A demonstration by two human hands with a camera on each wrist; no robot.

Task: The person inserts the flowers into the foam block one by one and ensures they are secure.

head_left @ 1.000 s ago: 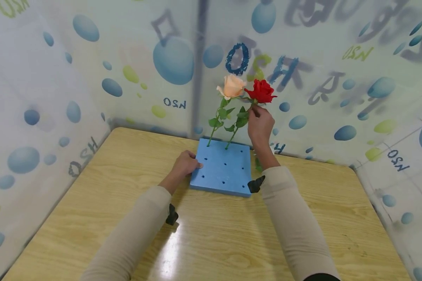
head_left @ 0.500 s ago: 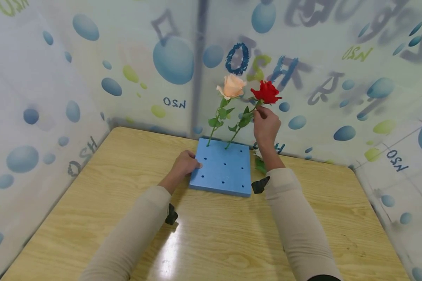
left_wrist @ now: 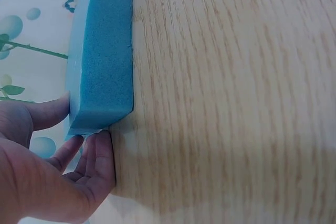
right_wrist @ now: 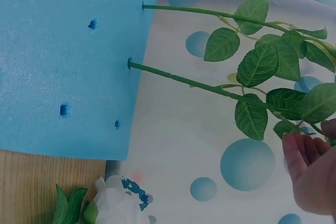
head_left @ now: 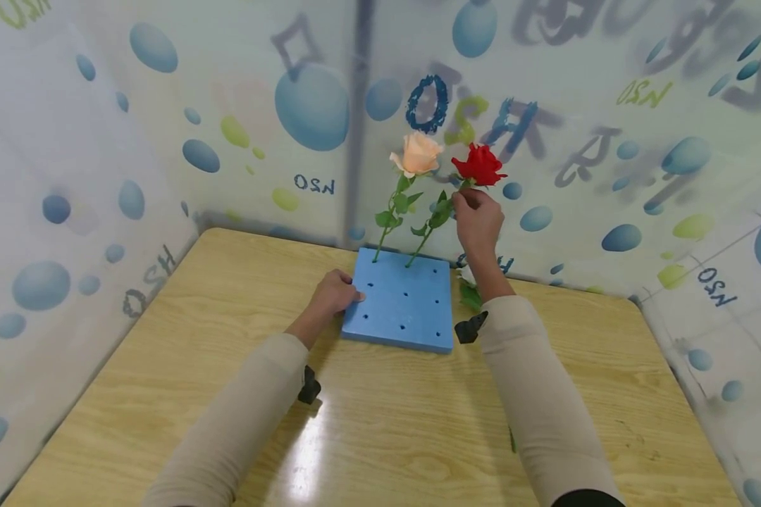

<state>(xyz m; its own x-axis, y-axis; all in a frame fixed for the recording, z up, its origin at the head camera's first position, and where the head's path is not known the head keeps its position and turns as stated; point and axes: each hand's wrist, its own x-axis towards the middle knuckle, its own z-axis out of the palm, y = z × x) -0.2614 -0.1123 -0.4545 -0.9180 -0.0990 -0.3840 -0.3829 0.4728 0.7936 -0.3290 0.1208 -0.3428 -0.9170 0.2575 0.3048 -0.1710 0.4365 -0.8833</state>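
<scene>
My left hand (head_left: 333,293) grips the left edge of a blue foam board (head_left: 387,310) with rows of small holes; in the left wrist view its thumb lies against the top face and its fingers curl at the side. A red rose (head_left: 479,165) leans right, its stem set in a hole at the board's back edge. My right hand (head_left: 480,222) pinches that stem just under the bloom. Left of it, a peach rose (head_left: 418,155) stands in another back hole. Green stems (right_wrist: 178,78) and leaves (right_wrist: 257,65) show large in the right wrist view.
A white rose (right_wrist: 118,203) lies on the wooden table (head_left: 260,282) beside the board's right edge, partly hidden by my right arm. A bit of green stem (head_left: 513,441) peeks out by the right sleeve. Patterned walls (head_left: 241,190) enclose the table's back and sides.
My right hand has shifted right with the red rose, tilting its stem further right; in the last half second it moved only slightly. The left hand keeps its place on the foam board.
</scene>
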